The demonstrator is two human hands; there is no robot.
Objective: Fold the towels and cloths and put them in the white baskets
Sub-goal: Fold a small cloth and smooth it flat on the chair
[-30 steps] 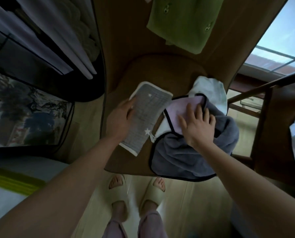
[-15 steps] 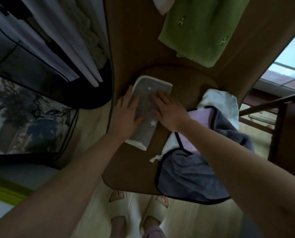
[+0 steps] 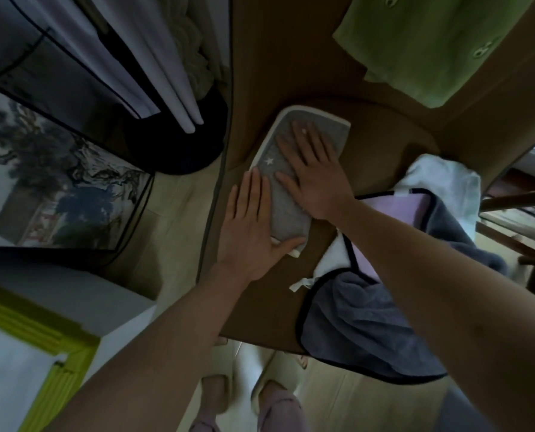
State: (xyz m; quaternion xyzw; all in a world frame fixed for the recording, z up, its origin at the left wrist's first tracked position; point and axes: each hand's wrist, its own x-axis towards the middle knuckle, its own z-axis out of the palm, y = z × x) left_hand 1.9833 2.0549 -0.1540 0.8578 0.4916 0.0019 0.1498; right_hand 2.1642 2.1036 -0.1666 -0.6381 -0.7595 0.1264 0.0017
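I see the left hand flat, fingers straight, pressing the near end of the folded grey star-print cloth on the brown table. The right hand, also flat, presses its far half. At 4 o'clock lies a heap: dark grey towel, lilac cloth, white cloth. At 1 o'clock: green towel.

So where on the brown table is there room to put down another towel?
Bare table lies beyond the grey star cloth, between it, the green towel and the white cloth. A smaller patch lies near you, left of the dark grey towel. The right side is crowded with piled cloths.
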